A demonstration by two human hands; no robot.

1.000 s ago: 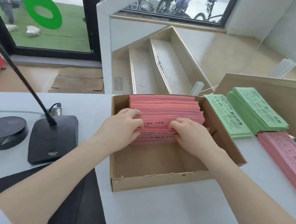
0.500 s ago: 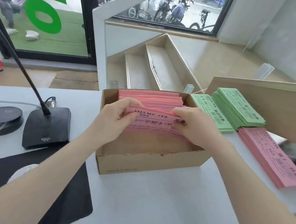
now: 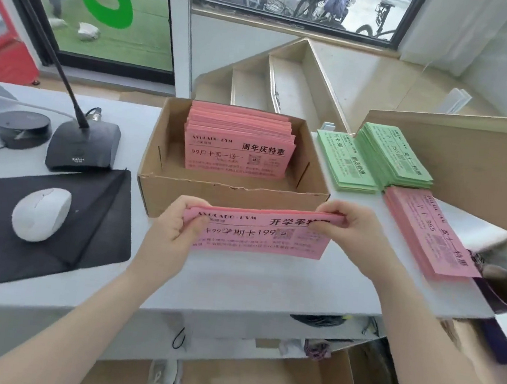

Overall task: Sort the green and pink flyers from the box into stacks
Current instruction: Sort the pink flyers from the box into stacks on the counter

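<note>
A bundle of pink flyers (image 3: 259, 239) is held in front of the cardboard box (image 3: 232, 200), just above the white desk. My left hand (image 3: 176, 230) grips its left end and my right hand (image 3: 351, 230) pinches its upper right edge. More pink flyers (image 3: 238, 146) stand leaning against the back of the box. To the right of the box lie two green flyer stacks (image 3: 349, 164) (image 3: 396, 157) and, nearer to me, a pink stack (image 3: 429, 232).
On the left sit a white mouse (image 3: 40, 213) on a black pad (image 3: 92, 228), a gooseneck microphone base (image 3: 83, 146) and a round black device (image 3: 19, 128). A brown board (image 3: 484, 159) rises behind the stacks. The desk edge runs below my hands.
Both hands have lifted the pink bundle out of the box and brought it toward me, in front of the box's near wall. The view has tilted down.
</note>
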